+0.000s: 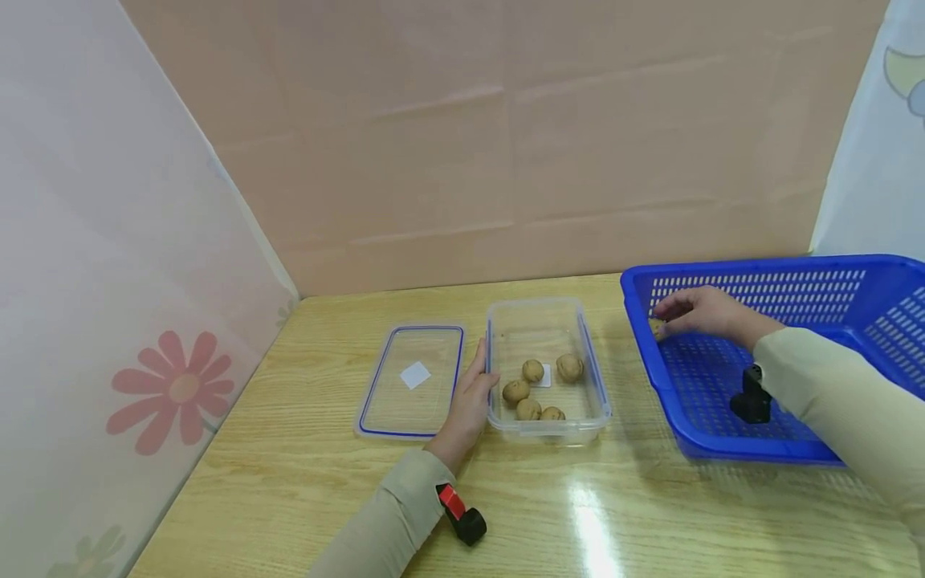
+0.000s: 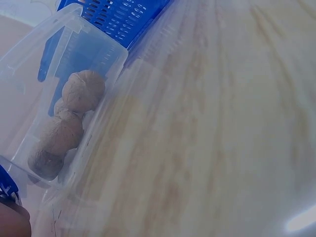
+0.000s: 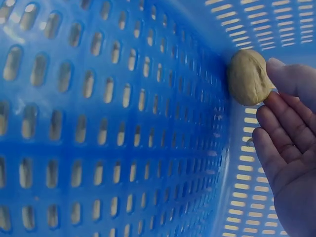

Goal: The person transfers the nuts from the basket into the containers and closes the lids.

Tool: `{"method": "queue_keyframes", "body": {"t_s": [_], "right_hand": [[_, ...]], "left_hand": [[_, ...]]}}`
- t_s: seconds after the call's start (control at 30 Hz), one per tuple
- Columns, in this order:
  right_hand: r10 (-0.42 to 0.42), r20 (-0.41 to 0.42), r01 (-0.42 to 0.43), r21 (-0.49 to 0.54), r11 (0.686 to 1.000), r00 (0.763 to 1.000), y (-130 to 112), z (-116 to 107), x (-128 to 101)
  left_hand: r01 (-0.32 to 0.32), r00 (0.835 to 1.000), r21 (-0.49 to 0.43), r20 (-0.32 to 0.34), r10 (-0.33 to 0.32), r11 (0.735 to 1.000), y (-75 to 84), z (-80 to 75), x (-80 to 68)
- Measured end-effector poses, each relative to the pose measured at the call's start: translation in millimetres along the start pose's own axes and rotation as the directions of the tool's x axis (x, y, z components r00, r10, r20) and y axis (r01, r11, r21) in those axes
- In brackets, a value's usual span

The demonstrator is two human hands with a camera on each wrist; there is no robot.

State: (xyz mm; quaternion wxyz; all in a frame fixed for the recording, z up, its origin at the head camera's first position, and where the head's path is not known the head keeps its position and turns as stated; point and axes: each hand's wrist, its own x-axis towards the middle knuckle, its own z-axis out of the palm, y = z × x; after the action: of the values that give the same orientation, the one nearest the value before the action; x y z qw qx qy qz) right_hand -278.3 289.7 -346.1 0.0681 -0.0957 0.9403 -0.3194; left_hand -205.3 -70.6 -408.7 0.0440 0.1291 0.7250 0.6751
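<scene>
The left hand [image 1: 468, 401] lies nearest, resting flat with straight fingers against the left wall of the clear box [image 1: 547, 425], gripping nothing and, as I read it, steadying the box. Five walnuts [image 1: 533, 370] already lie in the box, and its lid [image 1: 412, 380] sits just beside it on the wooden table [image 1: 303, 482]. To the right, the right hand [image 1: 697, 313] reaches into the near left corner of the blue basket [image 1: 759, 453]. In the right wrist view the fingertips [image 3: 286, 79] touch a walnut [image 3: 248, 77] pressed against the basket's slotted wall, the fingers only loosely bent, so the nut is touched rather than firmly held. The step in hand looks like picking this walnut out of the basket. The next move calls for closing thumb and fingers round it, lifting it clear of the rim, and carrying it left over the open box.
</scene>
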Motion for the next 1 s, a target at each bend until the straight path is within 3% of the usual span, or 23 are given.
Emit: {"method": "queue_keyframes", "body": {"t_s": [0.4,1.0], "right_hand": [[-0.019,0.059,0.022,-0.039,0.999,0.998,1.0,1.5,1.1],[-0.036,0.068,0.042,-0.088,0.995,0.997,0.0,0.6,1.5]], "left_hand": [[-0.008,1.0,-0.007,-0.014,0.008,1.0,1.6,0.9,-0.7],[-0.013,1.0,0.011,-0.005,0.013,1.0,4.1,-0.3,-0.6]]}}
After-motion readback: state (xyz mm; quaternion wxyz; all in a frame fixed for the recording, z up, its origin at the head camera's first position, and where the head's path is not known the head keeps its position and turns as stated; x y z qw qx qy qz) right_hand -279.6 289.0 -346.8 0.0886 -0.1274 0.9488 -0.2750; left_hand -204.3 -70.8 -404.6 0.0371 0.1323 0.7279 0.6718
